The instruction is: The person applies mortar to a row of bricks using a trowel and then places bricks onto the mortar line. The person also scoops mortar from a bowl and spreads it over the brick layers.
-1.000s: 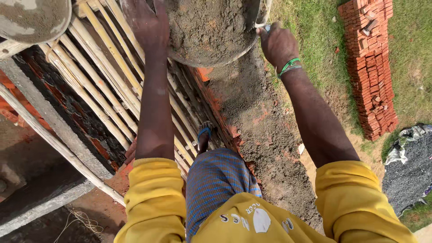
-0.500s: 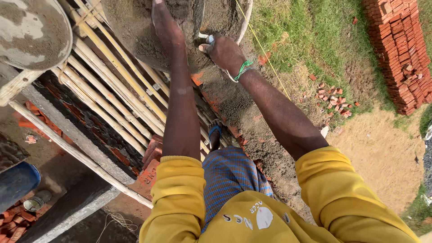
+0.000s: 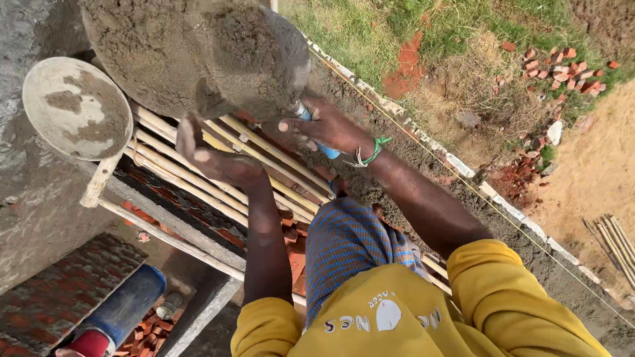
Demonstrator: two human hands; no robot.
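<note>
Empty mortar-smeared pan (image 3: 76, 109): at ten o'clock, lying on the bamboo-pole scaffold platform (image 3: 198, 175). Blue cylindrical container (image 3: 126, 305): at seven o'clock, below the platform, among red brick rubble (image 3: 142, 330). Taut string line (image 3: 476, 192): running from twelve towards four o'clock. Grass patch (image 3: 410, 33): at one o'clock. Scattered brick fragments (image 3: 559, 66): at two o'clock. Bundle of bamboo sticks (image 3: 615, 248): at three o'clock, on sandy ground.

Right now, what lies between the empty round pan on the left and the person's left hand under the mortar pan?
In the head view, bamboo poles of the scaffold span the stretch between the empty pan and the left hand; brickwork shows beneath them.
</note>
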